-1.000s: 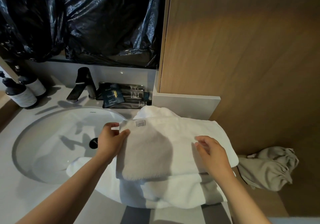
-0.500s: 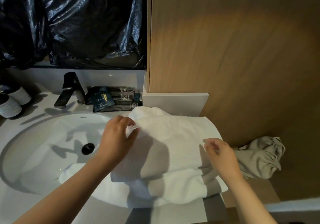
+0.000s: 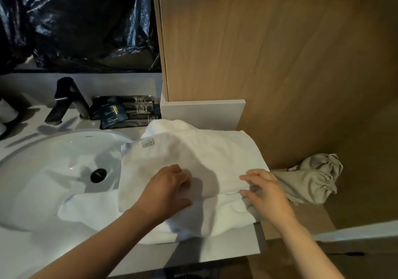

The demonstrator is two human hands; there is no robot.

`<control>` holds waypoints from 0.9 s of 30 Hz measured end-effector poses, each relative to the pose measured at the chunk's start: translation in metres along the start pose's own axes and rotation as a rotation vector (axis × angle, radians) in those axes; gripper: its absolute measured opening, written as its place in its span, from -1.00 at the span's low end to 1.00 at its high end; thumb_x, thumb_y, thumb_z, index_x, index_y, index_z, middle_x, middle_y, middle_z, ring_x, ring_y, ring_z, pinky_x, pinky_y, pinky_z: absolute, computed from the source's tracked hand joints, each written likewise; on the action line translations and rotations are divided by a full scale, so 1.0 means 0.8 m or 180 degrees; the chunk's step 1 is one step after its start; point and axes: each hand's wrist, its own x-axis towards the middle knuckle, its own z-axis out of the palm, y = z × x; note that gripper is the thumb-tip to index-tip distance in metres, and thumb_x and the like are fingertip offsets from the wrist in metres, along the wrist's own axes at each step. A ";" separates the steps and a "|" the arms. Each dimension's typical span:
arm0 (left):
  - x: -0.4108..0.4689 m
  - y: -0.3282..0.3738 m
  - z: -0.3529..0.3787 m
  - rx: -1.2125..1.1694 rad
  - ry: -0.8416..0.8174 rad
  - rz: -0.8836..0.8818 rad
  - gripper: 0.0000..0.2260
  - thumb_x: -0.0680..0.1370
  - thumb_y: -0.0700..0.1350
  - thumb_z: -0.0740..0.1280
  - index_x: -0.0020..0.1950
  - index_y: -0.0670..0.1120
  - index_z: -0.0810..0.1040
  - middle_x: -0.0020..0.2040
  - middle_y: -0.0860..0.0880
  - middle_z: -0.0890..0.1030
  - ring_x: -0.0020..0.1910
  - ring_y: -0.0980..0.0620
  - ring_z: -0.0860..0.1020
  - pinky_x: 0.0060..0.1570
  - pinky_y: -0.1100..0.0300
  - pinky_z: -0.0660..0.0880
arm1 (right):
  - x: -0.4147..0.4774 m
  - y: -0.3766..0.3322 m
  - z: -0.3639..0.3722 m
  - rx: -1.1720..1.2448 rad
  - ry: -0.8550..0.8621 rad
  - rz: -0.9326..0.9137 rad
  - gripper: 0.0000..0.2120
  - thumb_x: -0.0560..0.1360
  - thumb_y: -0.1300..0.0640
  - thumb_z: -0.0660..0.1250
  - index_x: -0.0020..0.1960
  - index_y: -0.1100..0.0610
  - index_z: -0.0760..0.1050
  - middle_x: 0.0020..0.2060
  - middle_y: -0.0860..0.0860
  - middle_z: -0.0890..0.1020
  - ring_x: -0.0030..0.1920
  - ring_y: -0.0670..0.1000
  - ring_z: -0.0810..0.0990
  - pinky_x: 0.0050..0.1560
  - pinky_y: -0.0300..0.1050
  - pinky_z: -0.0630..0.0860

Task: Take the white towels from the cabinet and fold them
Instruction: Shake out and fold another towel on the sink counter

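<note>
Counter point(image 3: 226, 250) by a white basin point(image 3: 43, 171). Black plastic sheeting point(image 3: 86, 20) hangs over the wall behind a black faucet point(image 3: 66, 100), and dark sachets point(image 3: 127, 110) lie just beside the tap. A wooden panel point(image 3: 280, 52) rises on the right and closes off that side. Against its foot, on a lower ledge, sits a bunched grey cloth bag point(image 3: 312, 179), near the towels' right edge.

The folded white towel point(image 3: 193, 156) lies on the counter's right end with its left part reaching over the basin rim. Its small label point(image 3: 147, 143) faces up at the far left corner. It rests on more white towelling point(image 3: 97, 212), which spills into the basin near the drain point(image 3: 98, 175).

Both hands are on the near half of the top towel. The left hand point(image 3: 170, 189) rests at the middle with its fingers curled under — whether it has cloth in its grip cannot be told. The right hand point(image 3: 265, 190) is at the right edge — finger and thumb pinch the fold there.
</note>
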 end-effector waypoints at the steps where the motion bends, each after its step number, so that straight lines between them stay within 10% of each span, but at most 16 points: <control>1: 0.000 0.000 0.001 0.0014 0.0025 0.0037 -0.72 0.38 0.05 0.47 0.01 -0.04 0.61 -0.05 0.00 0.50 -0.07 -0.01 0.48 -0.08 0.15 0.44 | 0.001 0.003 0.001 0.0004 0.0019 -0.0071 -0.72 0.48 0.15 0.46 0.15 -0.09 0.61 0.13 -0.24 0.46 0.15 -0.15 0.47 0.21 -0.19 0.49; 10: -0.002 0.002 -0.006 -0.0050 0.0311 0.0276 -0.93 0.42 -0.23 0.42 -0.27 -0.16 0.61 -0.29 -0.07 0.55 -0.34 -0.10 0.52 -0.39 0.15 0.44 | 0.013 0.000 -0.015 -0.0152 0.0194 -0.0587 -0.83 0.58 0.11 0.32 0.12 0.03 0.63 0.10 -0.16 0.58 0.15 -0.11 0.50 0.13 -0.05 0.53; 21: 0.028 0.015 -0.095 0.0143 0.1101 -0.0018 -0.89 0.61 -0.14 0.23 -0.02 -0.13 0.53 -0.11 -0.13 0.60 -0.15 -0.21 0.56 -0.21 0.08 0.38 | 0.060 -0.090 -0.088 -0.0537 0.1208 -0.1186 -0.83 0.64 0.07 0.17 0.01 0.05 0.53 -0.04 -0.12 0.59 0.01 -0.10 0.49 -0.17 -0.22 0.31; 27: 0.039 0.035 -0.181 -0.0623 0.0918 0.0246 -0.81 0.60 0.06 0.14 -0.21 0.13 0.39 -0.32 0.13 0.49 -0.29 0.13 0.45 -0.28 0.24 0.34 | 0.067 -0.146 -0.152 -0.0313 0.1658 -0.1585 -0.73 0.62 0.05 0.11 0.00 0.11 0.56 -0.08 -0.08 0.60 -0.04 -0.03 0.47 -0.08 -0.17 0.35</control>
